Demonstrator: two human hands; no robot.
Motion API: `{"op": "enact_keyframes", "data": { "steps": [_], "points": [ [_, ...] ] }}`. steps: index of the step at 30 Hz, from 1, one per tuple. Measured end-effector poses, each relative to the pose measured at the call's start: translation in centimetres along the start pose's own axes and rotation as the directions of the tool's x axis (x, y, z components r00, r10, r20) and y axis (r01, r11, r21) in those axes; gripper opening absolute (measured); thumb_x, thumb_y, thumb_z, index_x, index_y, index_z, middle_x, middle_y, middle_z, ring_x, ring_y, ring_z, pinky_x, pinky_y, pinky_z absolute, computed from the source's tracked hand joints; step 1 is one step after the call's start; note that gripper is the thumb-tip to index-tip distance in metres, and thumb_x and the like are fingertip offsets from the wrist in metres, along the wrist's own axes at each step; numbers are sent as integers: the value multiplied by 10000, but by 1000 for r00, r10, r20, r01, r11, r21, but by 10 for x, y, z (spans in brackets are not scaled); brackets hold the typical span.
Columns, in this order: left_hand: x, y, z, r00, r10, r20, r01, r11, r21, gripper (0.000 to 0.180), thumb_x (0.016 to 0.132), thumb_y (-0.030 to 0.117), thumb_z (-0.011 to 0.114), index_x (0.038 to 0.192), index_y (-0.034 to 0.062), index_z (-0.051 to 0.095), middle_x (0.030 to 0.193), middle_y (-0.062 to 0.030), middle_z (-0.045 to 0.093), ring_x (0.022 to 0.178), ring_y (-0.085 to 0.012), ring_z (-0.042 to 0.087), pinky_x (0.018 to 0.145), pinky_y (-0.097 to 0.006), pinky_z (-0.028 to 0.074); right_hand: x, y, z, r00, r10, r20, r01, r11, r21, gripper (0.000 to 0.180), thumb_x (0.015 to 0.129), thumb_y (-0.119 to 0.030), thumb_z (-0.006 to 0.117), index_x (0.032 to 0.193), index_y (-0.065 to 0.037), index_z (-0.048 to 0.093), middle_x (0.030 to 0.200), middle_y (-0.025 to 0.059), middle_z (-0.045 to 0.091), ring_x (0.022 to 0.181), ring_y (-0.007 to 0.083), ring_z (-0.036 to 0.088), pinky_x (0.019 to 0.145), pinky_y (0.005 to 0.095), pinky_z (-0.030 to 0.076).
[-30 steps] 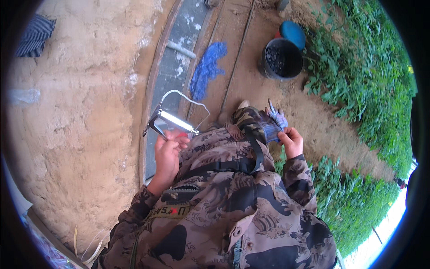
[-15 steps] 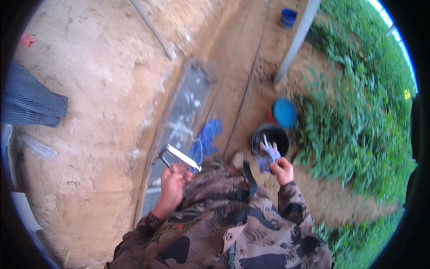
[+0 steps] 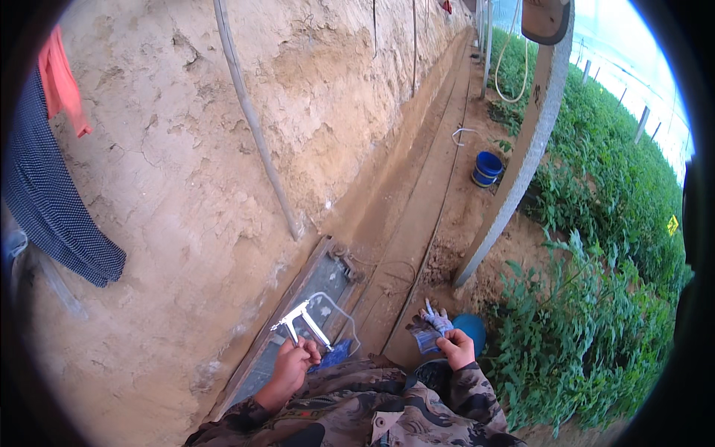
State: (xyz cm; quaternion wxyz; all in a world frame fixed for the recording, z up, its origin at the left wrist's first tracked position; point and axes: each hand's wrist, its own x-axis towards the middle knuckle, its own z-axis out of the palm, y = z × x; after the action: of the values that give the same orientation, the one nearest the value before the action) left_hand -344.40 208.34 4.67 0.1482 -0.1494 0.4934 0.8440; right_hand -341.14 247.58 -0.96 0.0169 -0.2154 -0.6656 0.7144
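My left hand (image 3: 289,366) is closed on the handle of a silver metal hand tool (image 3: 319,332) with a frame-like grip. A thin pale tube (image 3: 344,314) curves from it down toward a bundle of blue material (image 3: 333,353). Beneath the tool lies a long grey tray or board (image 3: 316,281) with a raised edge. To the right, my right hand (image 3: 457,347) pinches a pair of work gloves (image 3: 429,332), pale purple and dark, hanging loosely. Below them a black bucket (image 3: 434,374) is partly hidden by my sleeve, and a teal round lid or tub (image 3: 472,331) shows behind my right hand.
A bare earth wall (image 3: 171,186) rises on the left, with a pole (image 3: 257,127) against it and dark patterned cloth (image 3: 63,194) hanging. A concrete post (image 3: 514,171) leans by dense green plants (image 3: 603,231). A blue bucket (image 3: 488,169) stands beside the dirt path (image 3: 406,223).
My view has tilted up, showing more of the path and plants. The tool in my left hand has turned, its grip now facing up. The right hand still holds the gloves.
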Motion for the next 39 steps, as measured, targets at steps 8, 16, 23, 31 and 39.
{"op": "enact_keyframes", "data": {
  "steps": [8, 16, 23, 31, 39],
  "points": [
    [86, 38, -19, 988, 117, -98, -104, 986, 127, 217, 763, -63, 456, 954, 34, 491, 865, -128, 611, 754, -235, 626, 679, -366, 539, 153, -27, 75, 983, 19, 180, -15, 1000, -19, 127, 851, -91, 735, 857, -35, 622, 744, -7, 602, 650, 98, 572, 589, 259, 483],
    [97, 57, 7, 969, 114, -217, -98, 992, 80, 202, 937, 95, 516, 1077, -32, 587, 1066, -171, 662, 979, -239, 646, 903, -360, 514, 247, -49, 138, 883, 5, 469, 53, 993, -110, 127, 831, -93, 755, 832, -36, 642, 743, -18, 613, 667, 75, 551, 608, 246, 462],
    [94, 36, 40, 906, 177, -384, -147, 983, 106, 377, 1025, 229, 489, 1226, -67, 608, 1290, -128, 636, 1178, -179, 582, 1040, -311, 436, 326, -68, 181, 751, 16, 660, 45, 996, -75, 131, 810, -37, 728, 828, -55, 599, 707, -14, 564, 601, 88, 519, 546, 246, 445],
    [28, -14, 100, 733, 129, -668, -427, 851, -305, 400, 1012, 360, 505, 1248, 91, 683, 1011, -9, 681, 786, -113, 500, 781, -261, 407, 313, -94, 264, 246, 188, 951, 48, 977, -206, 106, 832, -33, 683, 850, -62, 583, 740, 14, 595, 607, 110, 561, 545, 278, 507],
    [-38, -36, 121, 514, 81, -854, -504, 834, -223, 431, 1048, 291, 461, 1246, -58, 620, 1311, -121, 619, 1136, -187, 577, 1015, -301, 433, 208, -104, 352, -193, 234, 953, 257, 949, -181, 109, 811, -22, 705, 872, -14, 615, 771, 19, 629, 681, 88, 582, 623, 248, 493]
  ]
}}
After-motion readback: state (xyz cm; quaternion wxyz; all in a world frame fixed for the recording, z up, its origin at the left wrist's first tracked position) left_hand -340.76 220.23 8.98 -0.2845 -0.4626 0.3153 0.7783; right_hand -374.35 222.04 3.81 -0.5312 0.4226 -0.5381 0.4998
